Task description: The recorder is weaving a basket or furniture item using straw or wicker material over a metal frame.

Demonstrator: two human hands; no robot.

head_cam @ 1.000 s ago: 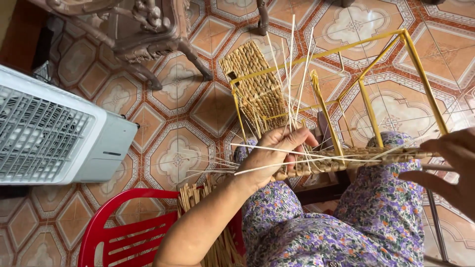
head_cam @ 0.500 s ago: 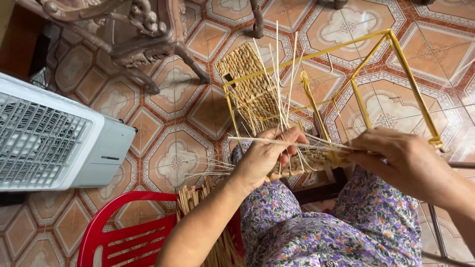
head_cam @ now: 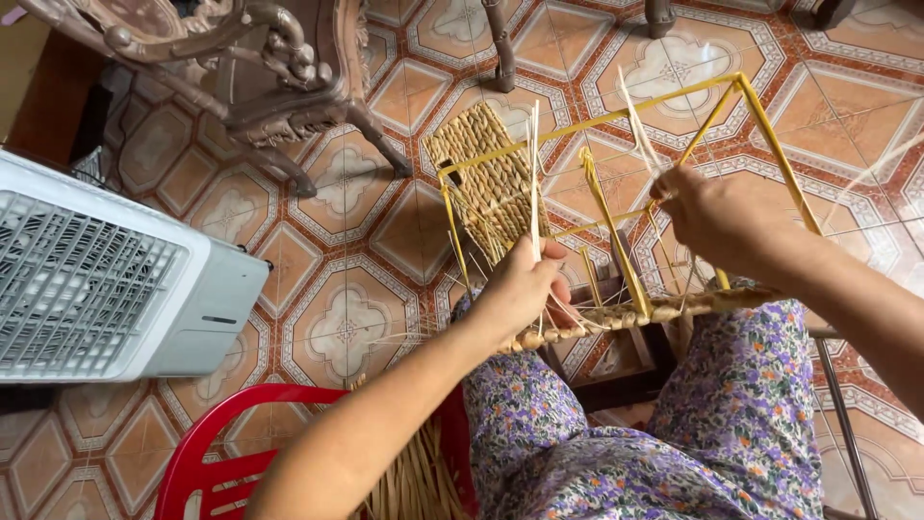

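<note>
I see my left hand (head_cam: 525,289) pinched shut on a few pale straw strands (head_cam: 534,183) that stand up from it toward 12 o'clock, long axis near vertical, tips fanned just above the woven panel (head_cam: 486,183). Thumb and fingers are clamped together on them low down, right where they meet the braided rim (head_cam: 626,313) lying across my lap

My right hand (head_cam: 717,217) sits at 2 o'clock from the left one, well apart, fingers curled closed round another thin strand (head_cam: 637,120) that runs up toward 11 o'clock. Fingertips face away from me, so I can't see the pinch itself, but the strand leaves the fist taut

The yellow wire frame (head_cam: 760,125) is the thing being woven on: it tips away from me, open box shape, its near edge resting on my knees under the braid, its far corner at 1 o'clock. Braid long axis goes 9 to 3 o'clock, between both hands; left hand touches its left end, right hand hovers above its right part, not touching as far as I can tell

Left hand is the nearer one to the braid and to the upright strands. Loose straw bundle (head_cam: 414,481) lies at 7 o'clock beside the red plastic chair (head_cam: 207,453); white fan unit (head_cam: 106,279) far at 9 o'clock, carved wooden chair (head_cam: 260,67) at 11 o'clock, patterned tile floor (head_cam: 346,327) under all
</note>
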